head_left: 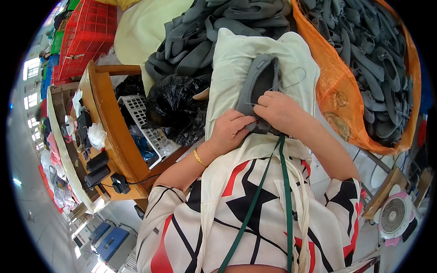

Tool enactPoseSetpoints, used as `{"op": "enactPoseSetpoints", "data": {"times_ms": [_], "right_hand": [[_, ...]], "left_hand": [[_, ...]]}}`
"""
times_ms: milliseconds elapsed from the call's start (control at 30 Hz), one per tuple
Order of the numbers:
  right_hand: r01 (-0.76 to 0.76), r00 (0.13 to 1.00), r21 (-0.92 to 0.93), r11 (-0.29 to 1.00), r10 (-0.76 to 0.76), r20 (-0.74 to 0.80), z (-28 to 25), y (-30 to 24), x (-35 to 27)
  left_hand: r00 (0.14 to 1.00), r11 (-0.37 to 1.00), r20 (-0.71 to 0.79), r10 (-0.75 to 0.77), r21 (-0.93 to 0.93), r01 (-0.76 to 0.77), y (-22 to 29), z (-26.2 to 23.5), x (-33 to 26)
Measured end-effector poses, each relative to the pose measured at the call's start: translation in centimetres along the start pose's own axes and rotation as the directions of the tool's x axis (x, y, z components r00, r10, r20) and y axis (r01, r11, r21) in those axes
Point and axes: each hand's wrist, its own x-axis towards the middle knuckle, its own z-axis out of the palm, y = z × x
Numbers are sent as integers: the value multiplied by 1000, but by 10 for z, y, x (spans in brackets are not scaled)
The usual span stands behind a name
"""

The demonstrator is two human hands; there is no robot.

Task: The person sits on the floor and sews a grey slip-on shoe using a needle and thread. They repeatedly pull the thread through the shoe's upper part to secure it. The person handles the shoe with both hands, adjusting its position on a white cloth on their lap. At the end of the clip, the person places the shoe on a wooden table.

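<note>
Hands (255, 118) on grey shoe upper (259, 82), cream cloth (232, 59)

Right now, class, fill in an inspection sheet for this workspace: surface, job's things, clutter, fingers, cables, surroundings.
Surface: cream cloth over the lap, creased.
Job's things: grey shoe upper lying on the cloth; its near end held by both hands.
Clutter: black plastic bag; pile of grey uppers; orange mesh sack full of uppers.
Fingers: left hand and right hand pinch the upper's near end.
Cables: black lead by the wooden bench.
Surroundings: red crate; small fan.
</note>
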Motion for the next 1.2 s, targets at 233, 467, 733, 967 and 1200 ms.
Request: {"op": "enactPoseSetpoints", "data": {"times_ms": [233,467,733,967,1200], "right_hand": [[-52,975,-156,986,16,-222,14,6,4],[-391,784,-2,921,331,-525,43,15,17],[-468,711,158,870,476,-517,29,15,2],[-357,761,103,928,353,-544,19,-3,6],[-451,708,-147,880,253,-659,-66,17,-34]], "left_hand": [[996,994,10,-89,-64,89,-4,2,0],[982,980,79,-170,-92,177,-2,4,4],[844,822,51,-533,-205,532,8,-1,2],[604,615,259,-754,-46,787,7,-3,-7],[777,726,-71,-625,-420,545,-21,-71,27]]}}
